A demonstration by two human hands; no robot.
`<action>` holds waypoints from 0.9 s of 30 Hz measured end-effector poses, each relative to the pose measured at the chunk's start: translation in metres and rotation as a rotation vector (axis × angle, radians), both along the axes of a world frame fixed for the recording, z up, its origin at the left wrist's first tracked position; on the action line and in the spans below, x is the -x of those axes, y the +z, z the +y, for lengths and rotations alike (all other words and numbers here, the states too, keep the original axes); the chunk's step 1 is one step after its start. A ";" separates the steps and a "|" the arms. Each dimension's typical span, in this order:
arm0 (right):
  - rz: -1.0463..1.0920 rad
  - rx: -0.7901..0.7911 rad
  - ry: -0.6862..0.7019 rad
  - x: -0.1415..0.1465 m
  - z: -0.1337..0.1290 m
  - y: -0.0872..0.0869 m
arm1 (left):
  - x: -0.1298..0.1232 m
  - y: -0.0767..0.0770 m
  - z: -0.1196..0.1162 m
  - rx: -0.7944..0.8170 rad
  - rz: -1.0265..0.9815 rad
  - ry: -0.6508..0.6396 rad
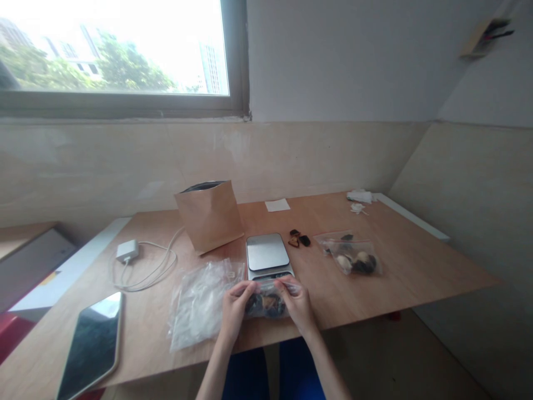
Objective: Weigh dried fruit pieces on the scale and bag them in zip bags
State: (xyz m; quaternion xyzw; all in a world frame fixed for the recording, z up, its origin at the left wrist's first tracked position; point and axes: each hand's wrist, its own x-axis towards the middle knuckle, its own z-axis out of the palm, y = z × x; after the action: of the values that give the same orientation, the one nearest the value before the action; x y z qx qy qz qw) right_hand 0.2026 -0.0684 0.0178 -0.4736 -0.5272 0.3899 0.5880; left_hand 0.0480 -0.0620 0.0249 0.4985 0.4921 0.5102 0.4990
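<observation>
My left hand point(235, 308) and my right hand point(296, 303) both pinch the top edge of a clear zip bag point(266, 304) holding dark and tan lumps. The bag rests at the table's near edge, just in front of a silver digital scale point(267, 253). To its left, a crumpled clear plastic bag point(200, 305) lies close to my left hand. Beyond the scale sit several dark pieces point(298, 239). Farther right lies a second zip bag point(353, 255) with similar lumps.
A brown paper bag point(209, 216) stands on the wooden table point(400, 266) against the wall. A white charger point(127, 251) with coiled cable lies left, and a phone or tablet point(94, 347) sits at the front left corner. A paper slip point(277, 205) and white scraps point(360, 196) lie at the back.
</observation>
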 end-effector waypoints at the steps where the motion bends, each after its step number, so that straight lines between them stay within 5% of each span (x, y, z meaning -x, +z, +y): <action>1: 0.002 -0.003 -0.005 0.000 0.000 -0.001 | 0.001 -0.001 0.000 0.003 -0.015 0.004; 8: 0.011 0.049 -0.219 -0.005 0.000 -0.002 | 0.002 -0.008 0.001 0.077 -0.115 -0.024; 15: 0.013 0.110 -0.289 -0.030 -0.010 0.010 | 0.001 0.001 -0.002 0.094 -0.060 0.042; 21: -0.033 0.262 -0.431 -0.128 -0.004 0.041 | -0.001 0.004 0.000 0.019 0.015 0.099; 27: -0.629 0.211 -0.605 -0.238 0.014 0.052 | -0.001 0.000 0.000 0.017 0.023 0.078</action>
State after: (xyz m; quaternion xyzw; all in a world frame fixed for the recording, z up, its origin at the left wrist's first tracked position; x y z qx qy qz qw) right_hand 0.4407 -0.0544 0.0697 -0.7593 -0.4753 0.0891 0.4354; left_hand 0.0493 -0.0619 0.0247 0.4804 0.5211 0.5193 0.4774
